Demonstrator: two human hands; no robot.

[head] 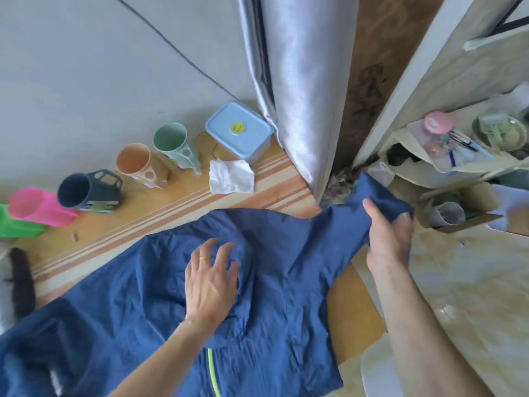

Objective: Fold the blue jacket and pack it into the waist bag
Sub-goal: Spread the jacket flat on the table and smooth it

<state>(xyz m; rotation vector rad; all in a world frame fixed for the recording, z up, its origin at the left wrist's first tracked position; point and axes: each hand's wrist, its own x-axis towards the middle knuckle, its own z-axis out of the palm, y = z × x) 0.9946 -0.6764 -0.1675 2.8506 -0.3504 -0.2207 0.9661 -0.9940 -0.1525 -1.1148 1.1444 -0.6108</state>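
The blue jacket (274, 282) lies spread across the wooden table (177, 202), with a neon-green zipper line near the bottom edge. My left hand (210, 279) rests flat on the jacket's hood area, fingers spread, a ring on one finger. My right hand (389, 230) grips the right sleeve (380, 196) and holds it lifted past the table's right edge. No waist bag is in view.
Along the table's back stand a green cup (14, 224), a pink cup (40, 207), a dark cup (88, 191), an orange cup (140, 164) and a mint cup (176, 146). A blue lidded box (239, 131), a crumpled tissue (230, 177), a grey curtain (297, 90) and cluttered shelves (463, 156) are close by.
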